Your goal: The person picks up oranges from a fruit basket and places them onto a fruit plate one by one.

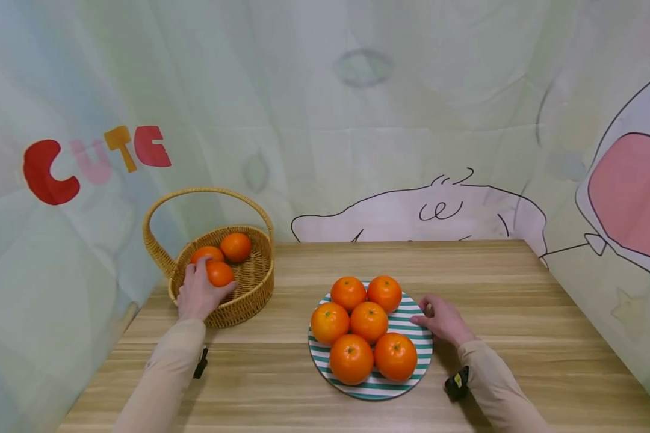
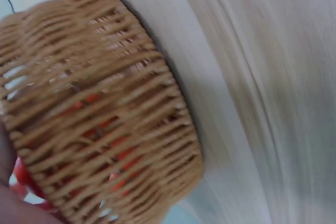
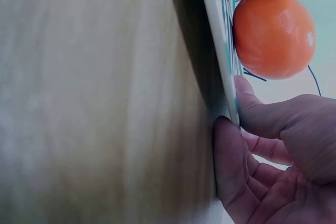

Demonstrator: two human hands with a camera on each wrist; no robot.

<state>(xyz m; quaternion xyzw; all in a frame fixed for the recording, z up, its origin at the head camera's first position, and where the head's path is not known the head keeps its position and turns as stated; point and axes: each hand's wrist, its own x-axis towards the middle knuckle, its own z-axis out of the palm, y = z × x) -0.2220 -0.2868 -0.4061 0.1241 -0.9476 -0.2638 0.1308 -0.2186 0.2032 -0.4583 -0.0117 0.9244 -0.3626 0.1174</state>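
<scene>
In the head view my left hand reaches over the near left rim of a wicker basket. Its thumb and fingers curl about an orange inside. Two more oranges lie in the basket, one at the back and one partly hidden by my fingers. In the left wrist view the basket's woven side covers most of the hand. My right hand pinches the right rim of a striped plate, thumb on top and fingers underneath. Several oranges rest on this plate.
The wooden table carries both the basket and the plate. A tall arched handle rises above the basket. Behind the table hangs a printed cloth, which also runs along both sides.
</scene>
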